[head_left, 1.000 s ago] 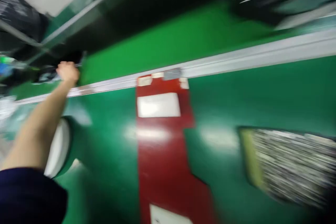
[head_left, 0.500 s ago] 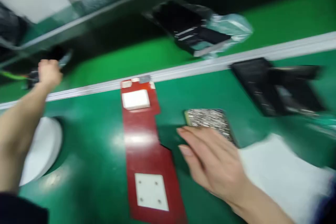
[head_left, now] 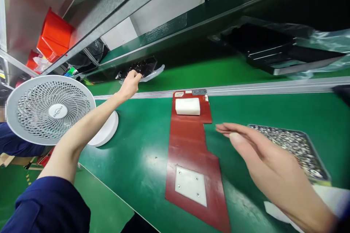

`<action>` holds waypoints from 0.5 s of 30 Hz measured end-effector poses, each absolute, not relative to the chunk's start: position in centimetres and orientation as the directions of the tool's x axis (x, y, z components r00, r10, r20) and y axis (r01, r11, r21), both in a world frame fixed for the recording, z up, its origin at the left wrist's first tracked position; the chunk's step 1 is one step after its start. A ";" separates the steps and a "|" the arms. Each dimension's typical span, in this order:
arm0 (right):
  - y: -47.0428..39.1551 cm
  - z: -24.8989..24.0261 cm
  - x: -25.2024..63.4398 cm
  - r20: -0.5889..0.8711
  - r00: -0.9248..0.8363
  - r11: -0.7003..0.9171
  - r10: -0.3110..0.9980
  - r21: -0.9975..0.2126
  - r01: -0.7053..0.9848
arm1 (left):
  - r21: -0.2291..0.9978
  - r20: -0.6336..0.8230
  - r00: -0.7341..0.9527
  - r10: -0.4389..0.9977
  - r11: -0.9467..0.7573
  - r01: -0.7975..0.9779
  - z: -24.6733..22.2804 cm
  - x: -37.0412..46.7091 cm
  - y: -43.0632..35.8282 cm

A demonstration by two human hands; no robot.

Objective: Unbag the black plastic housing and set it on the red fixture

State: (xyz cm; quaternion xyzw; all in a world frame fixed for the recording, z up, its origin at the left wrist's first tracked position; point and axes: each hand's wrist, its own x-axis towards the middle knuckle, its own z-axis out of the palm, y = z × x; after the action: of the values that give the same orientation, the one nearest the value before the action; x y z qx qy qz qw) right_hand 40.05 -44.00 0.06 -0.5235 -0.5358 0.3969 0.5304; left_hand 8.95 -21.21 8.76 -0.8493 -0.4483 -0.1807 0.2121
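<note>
My left hand (head_left: pixel 130 83) reaches far across the green bench to a black tray in clear plastic wrap (head_left: pixel 142 69) on the conveyor belt, fingers on its near edge. My right hand (head_left: pixel 262 156) hovers flat and empty, fingers together and extended, above the bench beside a tray of several small metal parts (head_left: pixel 294 145). Between the hands lies a red fixture plate (head_left: pixel 191 145) bearing a white block (head_left: pixel 187 106) at its far end and a white screwed plate (head_left: pixel 190 185) at its near end.
A white desk fan (head_left: pixel 50 109) stands at the left edge of the bench. Another wrapped black tray (head_left: pixel 276 52) rides on the belt at the right. Red bins (head_left: pixel 53 36) sit on a shelf at upper left. White paper (head_left: pixel 325 196) lies near my right wrist.
The view has steadied and swung left, bringing the fan into sight. My left hand has stayed at the wrapped tray on the belt. My right hand came into view and lifted above the bench.
</note>
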 end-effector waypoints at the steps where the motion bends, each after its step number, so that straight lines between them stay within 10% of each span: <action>1: -43.9 0.9 39.7 0.047 0.085 0.046 0.995 -0.999 0.010 | -0.254 0.525 0.625 0.578 -0.594 0.763 8.8 9.1 -22.8; 6: -42.9 2.6 37.2 -0.158 -0.261 -0.278 0.952 -0.800 -0.531 | -0.569 0.443 0.889 0.119 -0.729 0.381 9.8 10.5 -31.6; 15: -44.9 3.8 33.2 0.018 -0.415 -0.261 0.909 -0.752 -0.605 | -0.552 0.239 0.957 -0.163 -0.834 -0.004 10.7 12.8 -42.0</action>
State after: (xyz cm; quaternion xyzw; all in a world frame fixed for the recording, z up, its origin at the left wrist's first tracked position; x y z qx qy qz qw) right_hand 33.23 -44.92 3.76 -0.2163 -0.3521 0.7640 0.4955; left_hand 12.85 -42.00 10.71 -0.9473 0.0439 -0.1393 0.2851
